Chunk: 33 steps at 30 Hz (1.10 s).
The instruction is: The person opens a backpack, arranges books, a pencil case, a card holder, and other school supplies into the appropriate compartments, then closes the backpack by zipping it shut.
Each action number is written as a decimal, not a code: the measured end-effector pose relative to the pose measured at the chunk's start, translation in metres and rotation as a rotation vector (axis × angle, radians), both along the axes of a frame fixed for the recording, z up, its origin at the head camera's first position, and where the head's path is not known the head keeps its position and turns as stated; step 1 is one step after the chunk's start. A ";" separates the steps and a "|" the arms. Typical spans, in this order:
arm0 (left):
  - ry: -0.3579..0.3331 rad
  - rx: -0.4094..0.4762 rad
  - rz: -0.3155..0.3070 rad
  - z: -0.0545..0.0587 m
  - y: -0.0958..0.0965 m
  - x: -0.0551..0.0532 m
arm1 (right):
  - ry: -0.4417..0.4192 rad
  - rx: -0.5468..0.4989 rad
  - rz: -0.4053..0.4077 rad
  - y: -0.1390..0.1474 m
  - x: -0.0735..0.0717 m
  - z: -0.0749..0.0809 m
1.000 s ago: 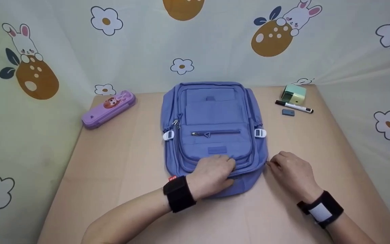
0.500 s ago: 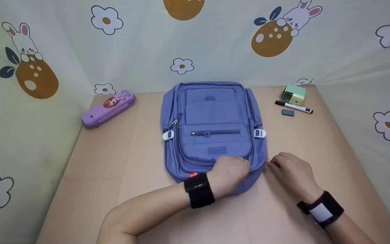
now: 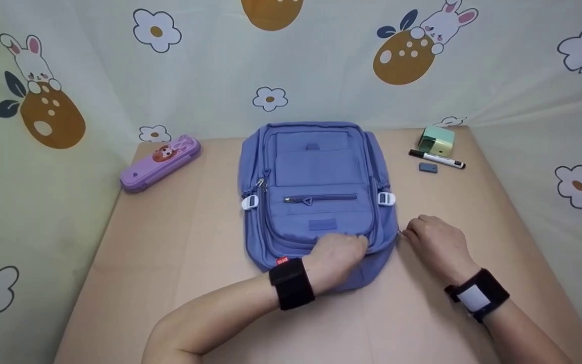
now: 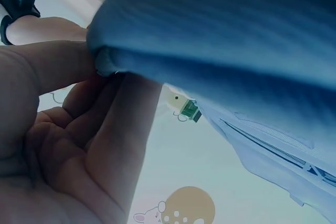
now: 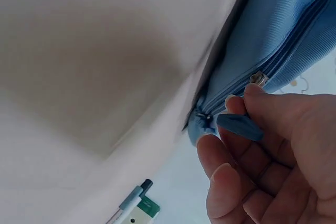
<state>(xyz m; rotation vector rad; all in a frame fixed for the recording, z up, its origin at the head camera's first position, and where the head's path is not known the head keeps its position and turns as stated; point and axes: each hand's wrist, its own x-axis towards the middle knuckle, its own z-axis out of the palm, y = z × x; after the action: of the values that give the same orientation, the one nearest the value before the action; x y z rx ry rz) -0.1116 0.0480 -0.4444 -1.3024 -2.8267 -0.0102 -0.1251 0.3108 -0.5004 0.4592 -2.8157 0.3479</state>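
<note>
Printed curtain (image 3: 205, 65) stands behind a tan bench (image 3: 180, 217). At its centre lies a blue backpack (image 3: 319, 162), front side up. Left hand (image 3: 335, 260): fingers closed in a pinch on the backpack's fabric (image 4: 184, 35) along the lower front. Right hand (image 3: 440, 247): fingers closed at the lower right side — pinching the zipper pull (image 5: 240, 127) just beside its metal slider (image 5: 258, 78). Purple pencil case (image 3: 159, 164) sits far left; far right, a green box-shaped item (image 3: 436, 140), marker (image 3: 436, 158) and small blue block (image 3: 428, 167) — grouped closely.
</note>
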 end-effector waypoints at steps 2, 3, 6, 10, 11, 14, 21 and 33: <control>0.001 0.005 -0.004 -0.001 -0.001 -0.001 | -0.012 0.003 -0.005 0.000 -0.005 0.000; 0.007 0.008 -0.006 -0.002 -0.001 -0.001 | -0.018 0.004 -0.006 0.000 -0.008 0.001; 0.015 0.009 -0.007 -0.002 -0.002 0.000 | -0.032 0.010 -0.013 0.001 -0.015 0.001; 0.019 0.013 -0.005 -0.002 -0.003 0.000 | -0.048 0.018 -0.015 0.002 -0.026 0.002; 0.023 0.018 -0.005 -0.002 -0.003 0.001 | -0.051 0.020 -0.016 0.002 -0.028 0.001; 0.040 0.028 -0.005 -0.003 -0.003 0.001 | -0.066 0.021 -0.022 0.002 -0.037 0.000; 0.040 0.030 -0.013 -0.003 -0.004 0.002 | -0.103 0.011 -0.034 0.001 -0.057 -0.006; 0.024 0.042 -0.040 -0.004 -0.004 0.000 | -0.088 0.045 -0.055 -0.003 -0.098 -0.008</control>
<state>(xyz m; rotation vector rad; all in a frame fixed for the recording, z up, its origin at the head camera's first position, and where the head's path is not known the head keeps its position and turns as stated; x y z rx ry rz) -0.1112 0.0436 -0.4483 -1.3408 -2.7652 -0.0540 -0.2229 0.3075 -0.5081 0.3841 -2.9204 0.3004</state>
